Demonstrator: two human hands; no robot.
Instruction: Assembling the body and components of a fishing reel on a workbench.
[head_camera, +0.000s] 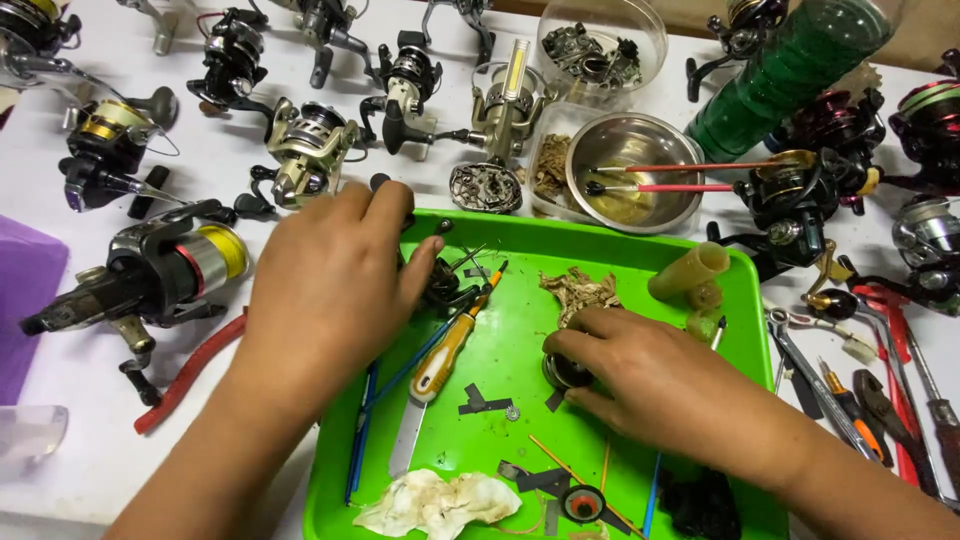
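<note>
My left hand (330, 275) rests over the upper left corner of a green tray (520, 250), fingers curled on a small black reel part (445, 285) at the tray's rim. My right hand (650, 375) lies in the middle of the tray, fingers closed around a small round dark metal part (562, 372). Between the hands lie a yellow-handled screwdriver (450, 350) and thin blue tools (365, 430). A crumpled brown rag scrap (580, 290) sits just above my right hand.
Several fishing reels (305, 150) crowd the white table behind and beside the tray. A steel bowl (630, 170) holds two red-handled brushes. A green bottle (790, 70) stands at the back right. Pliers and wrenches (860, 390) lie right of the tray; a stained cloth (440, 505) sits at its front.
</note>
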